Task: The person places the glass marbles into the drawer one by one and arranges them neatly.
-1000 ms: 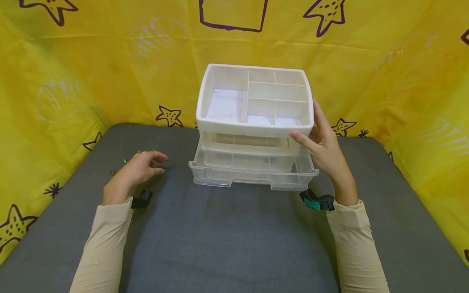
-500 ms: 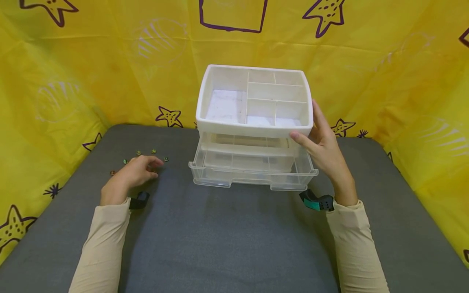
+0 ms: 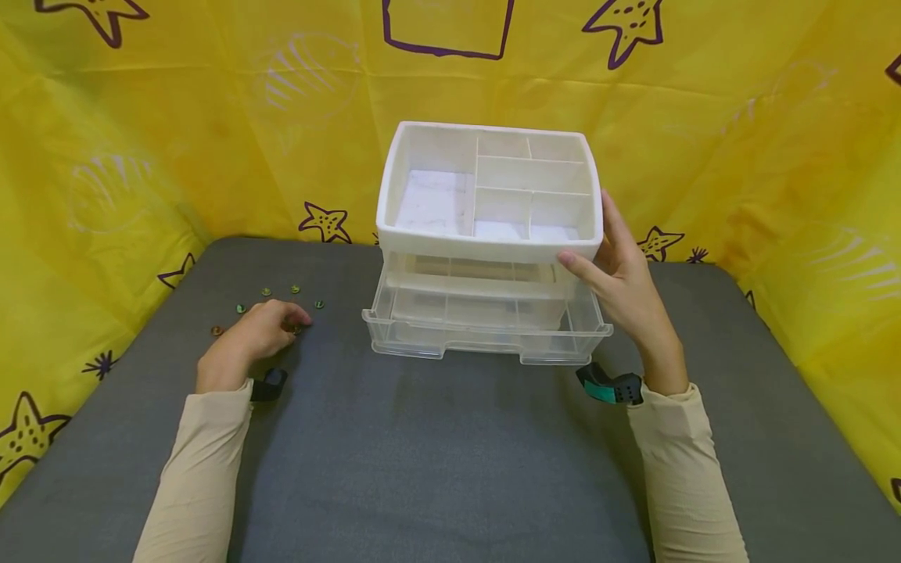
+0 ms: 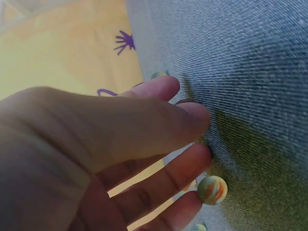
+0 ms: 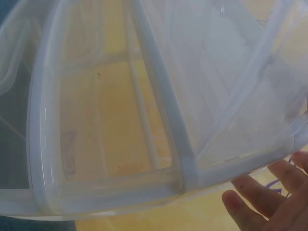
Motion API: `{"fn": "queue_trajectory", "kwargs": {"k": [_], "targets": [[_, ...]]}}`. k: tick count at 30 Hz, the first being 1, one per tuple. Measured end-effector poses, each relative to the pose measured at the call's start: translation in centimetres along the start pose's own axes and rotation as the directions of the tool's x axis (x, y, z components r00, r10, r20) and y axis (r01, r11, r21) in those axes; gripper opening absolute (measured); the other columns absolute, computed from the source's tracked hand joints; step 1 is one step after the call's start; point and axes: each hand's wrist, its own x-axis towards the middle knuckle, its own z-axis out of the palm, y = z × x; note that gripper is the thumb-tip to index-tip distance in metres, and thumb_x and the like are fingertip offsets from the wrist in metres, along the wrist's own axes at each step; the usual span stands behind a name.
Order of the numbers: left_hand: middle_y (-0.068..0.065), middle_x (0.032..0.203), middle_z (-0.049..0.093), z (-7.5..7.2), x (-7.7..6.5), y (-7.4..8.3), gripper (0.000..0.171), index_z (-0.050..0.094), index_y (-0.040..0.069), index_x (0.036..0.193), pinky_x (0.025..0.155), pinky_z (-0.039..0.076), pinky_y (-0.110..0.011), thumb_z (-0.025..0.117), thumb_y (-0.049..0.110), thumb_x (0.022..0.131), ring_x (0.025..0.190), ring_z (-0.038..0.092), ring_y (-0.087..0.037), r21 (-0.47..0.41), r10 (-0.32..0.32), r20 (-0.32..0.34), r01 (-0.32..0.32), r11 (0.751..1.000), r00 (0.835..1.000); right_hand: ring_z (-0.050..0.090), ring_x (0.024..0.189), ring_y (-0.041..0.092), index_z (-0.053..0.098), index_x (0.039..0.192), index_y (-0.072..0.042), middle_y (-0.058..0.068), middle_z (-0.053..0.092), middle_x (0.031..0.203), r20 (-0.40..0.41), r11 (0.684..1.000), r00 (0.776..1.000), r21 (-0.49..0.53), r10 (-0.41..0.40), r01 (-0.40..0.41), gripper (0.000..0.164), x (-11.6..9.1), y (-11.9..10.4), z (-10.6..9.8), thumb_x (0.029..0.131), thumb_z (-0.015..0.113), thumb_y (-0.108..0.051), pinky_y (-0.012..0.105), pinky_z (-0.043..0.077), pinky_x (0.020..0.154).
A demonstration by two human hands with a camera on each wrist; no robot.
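My left hand [image 3: 256, 340] is low over the table at the left, thumb and index finger around a small marble [image 3: 296, 330] that they mostly hide. Beside its lower fingers lies a marble with orange and white swirls [image 4: 212, 190]. Several more marbles are spread beyond the hand, among them a green one [image 3: 319, 305] and a brown one [image 3: 217, 331]. My right hand [image 3: 629, 285] holds the right front corner of a white drawer organizer [image 3: 486, 249], thumb on the front rim, fingers along the side. The organizer's clear drawer [image 3: 486, 340] is pulled out toward me.
Divided compartments [image 3: 531, 176] fill the organizer's top. A grey cloth [image 3: 436, 461] covers the table. Yellow curtains [image 3: 281, 141] with starfish drawings enclose the back and both sides.
My left hand has moved slightly back toward me and its thumb and index finger have come together at a marble. The right hand and the organizer stay where they were.
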Motion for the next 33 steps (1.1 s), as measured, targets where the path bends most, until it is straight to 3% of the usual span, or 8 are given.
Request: {"fn": "queue_trajectory", "kwargs": {"k": [7, 21, 33], "targets": [[-0.024, 0.097, 0.070, 0.2, 0.1, -0.2, 0.027, 0.069, -0.008, 0.107, 0.085, 0.049, -0.054, 0.059, -0.009, 0.082, 0.091, 0.063, -0.037, 0.017, 0.018, -0.030, -0.018, 1.000, 0.999, 0.054, 0.124, 0.031, 0.021, 0.158, -0.031, 0.005, 0.035, 0.156, -0.002, 1.000, 1.000, 0.000, 0.005, -0.005, 0.083, 0.0, -0.1, 0.0, 0.093, 0.065, -0.004, 0.021, 0.055, 0.087], [-0.019, 0.091, 0.071, 0.2, 0.1, 0.4, 0.018, 0.070, -0.008, 0.105, 0.080, 0.052, -0.050, 0.064, 0.001, 0.091, 0.082, 0.064, -0.029, 0.013, -0.006, -0.013, 0.006, 1.000, 1.000, 0.055, 0.124, 0.033, 0.020, 0.158, -0.034, 0.003, 0.035, 0.157, -0.007, 0.999, 1.000, -0.026, 0.022, -0.022, 0.084, -0.1, -0.2, 0.0, 0.093, 0.066, -0.006, 0.021, 0.055, 0.087], [-0.016, 0.095, 0.073, 0.1, 0.2, 1.4, 0.020, 0.069, -0.003, 0.108, 0.082, 0.052, -0.049, 0.064, 0.011, 0.096, 0.085, 0.067, -0.026, -0.042, 0.037, -0.056, -0.040, 0.998, 0.998, 0.053, 0.125, 0.037, 0.020, 0.158, -0.034, 0.002, 0.034, 0.158, -0.009, 0.999, 1.000, -0.031, 0.026, -0.026, 0.084, 0.0, -0.2, 0.1, 0.094, 0.066, -0.006, 0.023, 0.056, 0.088]]}}
